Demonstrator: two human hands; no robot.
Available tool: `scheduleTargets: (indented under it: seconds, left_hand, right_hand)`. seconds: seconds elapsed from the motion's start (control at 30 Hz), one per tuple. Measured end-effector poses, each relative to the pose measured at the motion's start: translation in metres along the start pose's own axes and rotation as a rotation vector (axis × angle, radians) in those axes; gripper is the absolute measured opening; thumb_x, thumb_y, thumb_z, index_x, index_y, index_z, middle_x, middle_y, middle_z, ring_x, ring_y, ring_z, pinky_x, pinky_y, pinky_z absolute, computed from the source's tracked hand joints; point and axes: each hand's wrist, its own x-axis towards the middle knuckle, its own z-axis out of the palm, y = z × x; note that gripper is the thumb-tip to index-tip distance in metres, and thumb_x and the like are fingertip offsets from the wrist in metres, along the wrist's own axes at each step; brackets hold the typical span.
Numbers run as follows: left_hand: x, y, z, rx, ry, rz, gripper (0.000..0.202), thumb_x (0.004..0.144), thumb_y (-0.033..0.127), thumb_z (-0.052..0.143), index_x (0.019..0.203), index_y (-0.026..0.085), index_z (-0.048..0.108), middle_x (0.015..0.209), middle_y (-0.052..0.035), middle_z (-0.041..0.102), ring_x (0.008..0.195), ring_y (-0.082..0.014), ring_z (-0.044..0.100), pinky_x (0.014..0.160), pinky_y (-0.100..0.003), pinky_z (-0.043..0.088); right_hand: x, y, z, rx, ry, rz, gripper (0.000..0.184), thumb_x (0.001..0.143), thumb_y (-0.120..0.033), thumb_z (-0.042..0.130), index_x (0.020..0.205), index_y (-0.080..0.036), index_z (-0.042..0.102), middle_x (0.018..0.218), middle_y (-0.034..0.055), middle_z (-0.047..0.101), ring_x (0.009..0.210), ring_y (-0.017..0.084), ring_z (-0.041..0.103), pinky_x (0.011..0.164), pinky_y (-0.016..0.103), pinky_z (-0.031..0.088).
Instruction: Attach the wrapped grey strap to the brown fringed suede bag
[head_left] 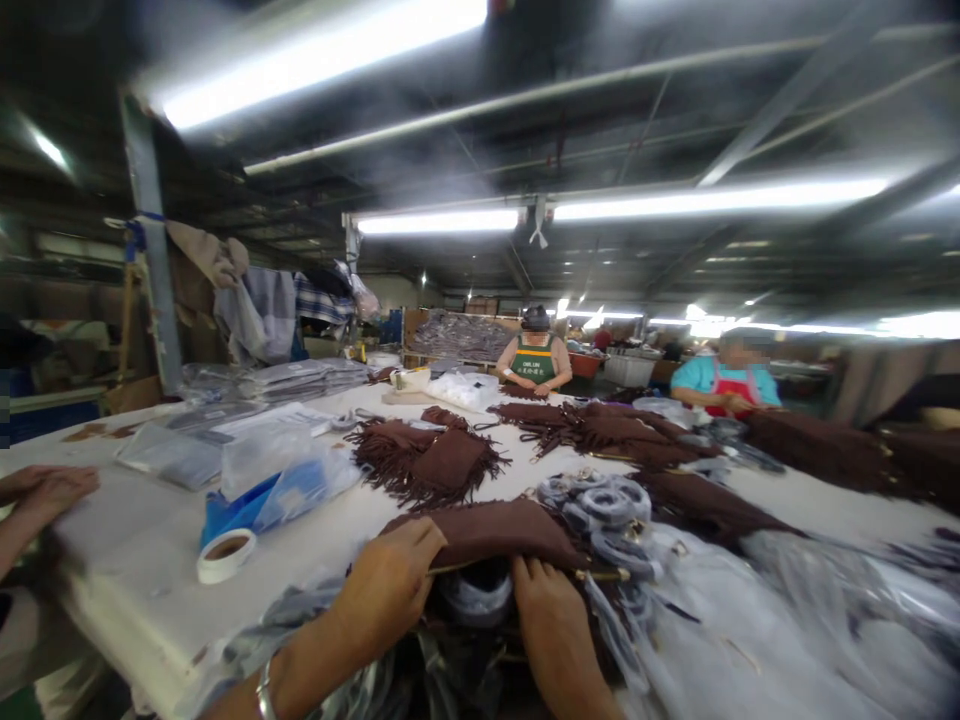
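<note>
My left hand (390, 590) grips the near edge of a brown suede fringed bag (495, 532) lying on the white table (135, 560). My right hand (551, 620) holds the same bag's opening from the other side, fingers curled over the rim. Between my hands the bag gapes open on a dark inside with something pale and plastic in it. A thin gold-coloured bar (600, 575) runs along the bag's edge.
More brown fringed bags (427, 460) lie mid-table and further back. A tape roll (225, 555), blue-and-clear plastic bags (277, 485) and coiled grey chain straps (600, 500) sit nearby. Another person's hands (45, 490) rest at left; two workers (534, 360) stand at the far side.
</note>
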Motion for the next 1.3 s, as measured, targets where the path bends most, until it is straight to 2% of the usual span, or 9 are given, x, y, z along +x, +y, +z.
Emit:
scheduleTargets:
  seconds: [0.17,0.3,0.57,0.73,0.83,0.93,1.0,1.2,1.3]
  left_hand:
    - [-0.001,-0.001,0.003,-0.035,0.002,-0.076,0.032,0.081,0.005,0.040,0.103,0.022,0.056,0.103,-0.0050,0.062,0.097,-0.0247,0.060,0.084,-0.039,0.049]
    - [0.000,-0.009,0.010,-0.049,0.031,-0.029,0.034,0.084,0.006,0.039,0.109,0.023,0.056,0.114,-0.0057,0.061,0.105,-0.0239,0.060,0.089,-0.039,0.049]
    - [-0.013,-0.028,0.032,0.120,0.131,0.207,0.035,0.087,0.010,0.043,0.116,0.026,0.054,0.123,-0.0058,0.060,0.111,-0.0226,0.060,0.093,-0.034,0.051]
    - [0.004,0.003,0.023,0.090,0.031,0.084,0.028,0.089,0.036,0.059,0.110,0.020,0.051,0.118,-0.0120,0.058,0.109,-0.0292,0.057,0.090,-0.043,0.051]
    - [0.021,0.028,0.017,0.147,-0.051,0.018,0.035,0.084,0.040,0.065,0.108,0.018,0.053,0.108,-0.0112,0.059,0.101,-0.0318,0.057,0.085,-0.048,0.050]
    - [0.035,0.041,0.020,0.224,-0.111,0.084,0.056,0.080,0.034,0.071,0.129,0.020,0.048,0.129,-0.0129,0.053,0.111,-0.0344,0.052,0.090,-0.049,0.048]
    - [0.042,0.044,0.027,0.278,-0.151,0.109,0.061,0.080,0.028,0.071,0.134,0.021,0.045,0.132,-0.0129,0.052,0.112,-0.0348,0.052,0.088,-0.048,0.049]
    - [0.052,0.048,0.029,0.397,-0.157,0.169,0.023,0.079,0.007,0.056,0.101,0.015,0.058,0.095,-0.0110,0.061,0.086,-0.0288,0.059,0.069,-0.039,0.052]
    - [0.053,0.054,0.018,0.428,-0.116,0.167,0.025,0.080,-0.001,0.045,0.097,0.014,0.055,0.094,-0.0114,0.059,0.082,-0.0273,0.058,0.067,-0.038,0.051]
  right_hand:
    - [-0.021,-0.014,-0.013,0.248,0.075,-0.034,0.044,0.084,-0.008,0.046,0.127,-0.010,0.048,0.115,0.0169,0.065,0.106,0.029,0.063,0.088,0.042,0.057]
    - [-0.019,-0.026,-0.021,0.450,0.087,0.116,0.027,0.084,-0.014,0.060,0.108,-0.019,0.050,0.107,0.0102,0.063,0.100,0.026,0.062,0.084,0.039,0.056]
    - [0.005,-0.028,0.003,0.159,0.115,0.402,0.016,0.088,-0.010,0.048,0.080,-0.023,0.047,0.075,0.0041,0.058,0.068,0.026,0.054,0.064,0.039,0.041]
    - [-0.009,-0.009,-0.012,0.317,0.063,0.327,0.013,0.089,-0.017,0.057,0.082,-0.024,0.049,0.076,-0.0017,0.059,0.068,0.020,0.056,0.063,0.032,0.040]
    - [-0.018,0.020,-0.027,0.275,0.133,0.395,0.002,0.094,-0.022,0.052,0.093,-0.022,0.053,0.089,0.0035,0.062,0.084,0.022,0.059,0.075,0.034,0.043]
    - [-0.025,0.049,-0.027,0.059,0.043,0.428,0.018,0.092,-0.023,0.057,0.108,-0.016,0.053,0.103,0.0126,0.063,0.098,0.030,0.057,0.083,0.041,0.043]
    - [-0.028,0.059,-0.022,0.018,-0.055,0.385,0.016,0.092,-0.019,0.057,0.107,-0.016,0.055,0.096,0.0119,0.064,0.090,0.030,0.059,0.076,0.040,0.045]
    - [-0.034,0.061,-0.029,0.114,-0.096,0.315,0.012,0.095,-0.017,0.049,0.103,-0.021,0.057,0.095,0.0059,0.068,0.091,0.024,0.063,0.073,0.033,0.045]
    - [-0.040,0.060,-0.043,0.235,-0.106,0.314,0.014,0.097,-0.021,0.045,0.107,-0.023,0.056,0.100,0.0033,0.068,0.093,0.022,0.064,0.075,0.032,0.044]
